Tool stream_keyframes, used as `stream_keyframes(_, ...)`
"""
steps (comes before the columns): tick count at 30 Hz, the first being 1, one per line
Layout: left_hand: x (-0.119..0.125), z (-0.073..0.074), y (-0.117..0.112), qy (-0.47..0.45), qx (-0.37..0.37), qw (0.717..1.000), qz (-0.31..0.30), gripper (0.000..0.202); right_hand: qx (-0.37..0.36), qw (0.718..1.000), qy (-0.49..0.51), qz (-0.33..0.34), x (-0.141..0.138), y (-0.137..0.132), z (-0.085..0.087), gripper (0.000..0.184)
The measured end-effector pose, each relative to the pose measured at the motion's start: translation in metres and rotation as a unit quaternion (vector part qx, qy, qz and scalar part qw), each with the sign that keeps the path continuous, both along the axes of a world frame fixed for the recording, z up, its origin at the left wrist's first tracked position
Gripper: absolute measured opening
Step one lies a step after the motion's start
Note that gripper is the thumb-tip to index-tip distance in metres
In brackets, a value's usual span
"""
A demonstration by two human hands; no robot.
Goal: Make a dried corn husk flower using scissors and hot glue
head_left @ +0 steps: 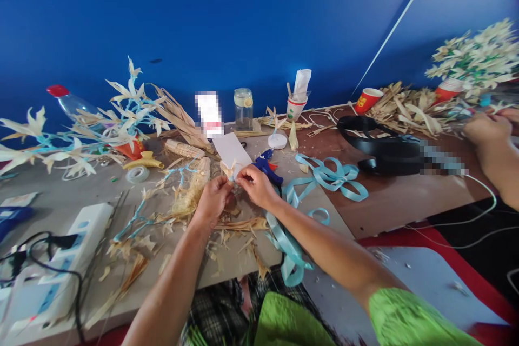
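Observation:
My left hand (213, 199) and my right hand (256, 184) meet over the table, both pinched on a small corn-husk flower (229, 171) with a bit of light blue wrapping at its base. A blue glue gun (266, 167) lies just behind my right hand. Light blue ribbon (328, 178) loops to the right and trails under my right forearm. Corn cobs (193, 190) and husk scraps lie by my left hand.
A white power strip (60, 259) with black cables sits front left. Husk-flower branches (81, 140), a tape roll (137, 174), a glass jar (243, 108) and paper cups (295, 108) stand behind. Another person's hand (486, 130) works at right near a black device (381, 146).

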State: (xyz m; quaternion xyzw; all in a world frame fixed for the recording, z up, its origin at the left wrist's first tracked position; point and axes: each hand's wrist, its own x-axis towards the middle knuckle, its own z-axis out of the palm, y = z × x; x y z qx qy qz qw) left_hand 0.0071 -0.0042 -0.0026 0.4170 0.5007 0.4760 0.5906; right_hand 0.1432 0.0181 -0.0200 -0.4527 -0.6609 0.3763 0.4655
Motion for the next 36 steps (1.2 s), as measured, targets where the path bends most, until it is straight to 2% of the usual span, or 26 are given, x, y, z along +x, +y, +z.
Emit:
stream_keyframes(4, -0.001, -0.002, 0.001, 0.008, -0.008, 1.0, -0.009, 0.03, 0.043, 0.999, -0.008, -0.029, 0.001, 0.001, 0.0, 0.011)
stream_keyframes(10, 0.001, 0.0, 0.002, 0.024, 0.001, 1.0, 0.008, 0.029, -0.075, 0.994, 0.059, -0.046, 0.0, 0.005, -0.003, 0.014)
stream_keyframes(13, 0.002, 0.001, 0.002, 0.019, 0.006, 1.0, 0.015, 0.028, -0.102, 0.991, 0.074, -0.04, -0.001, 0.007, -0.006, 0.015)
stream_keyframes(15, 0.002, 0.0, 0.002, 0.013, 0.01, 1.0, 0.021, 0.028, -0.081, 0.994, 0.056, -0.039, 0.0, 0.006, -0.005, 0.014)
stream_keyframes(20, 0.0, -0.003, 0.002, -0.001, 0.013, 0.999, 0.03, 0.029, 0.071, 0.996, -0.006, -0.056, 0.001, 0.0, 0.0, 0.009)
stream_keyframes(22, -0.001, -0.005, 0.003, -0.001, 0.017, 0.999, 0.033, 0.028, 0.092, 0.994, -0.014, -0.051, 0.002, 0.0, 0.0, 0.009)
stream_keyframes(26, -0.002, -0.005, 0.004, -0.012, 0.032, 0.998, 0.053, 0.028, 0.019, 0.998, 0.015, -0.055, 0.006, 0.006, -0.001, 0.009)
stream_keyframes(29, -0.001, -0.002, 0.003, -0.018, 0.036, 0.998, 0.049, 0.03, -0.055, 0.99, 0.102, -0.078, 0.01, 0.009, 0.004, 0.011)
stream_keyframes(31, 0.0, 0.0, 0.002, -0.018, 0.038, 0.998, 0.038, 0.031, -0.117, 0.975, 0.184, -0.034, 0.011, 0.009, 0.008, 0.019)
stream_keyframes(33, 0.0, 0.001, 0.002, -0.015, 0.042, 0.999, 0.026, 0.032, -0.169, 0.955, 0.238, 0.044, 0.011, 0.007, 0.012, 0.028)
stream_keyframes(36, 0.0, 0.001, 0.001, 0.01, 0.048, 0.999, 0.009, 0.031, -0.241, 0.935, 0.23, 0.124, 0.008, 0.004, 0.013, 0.039)
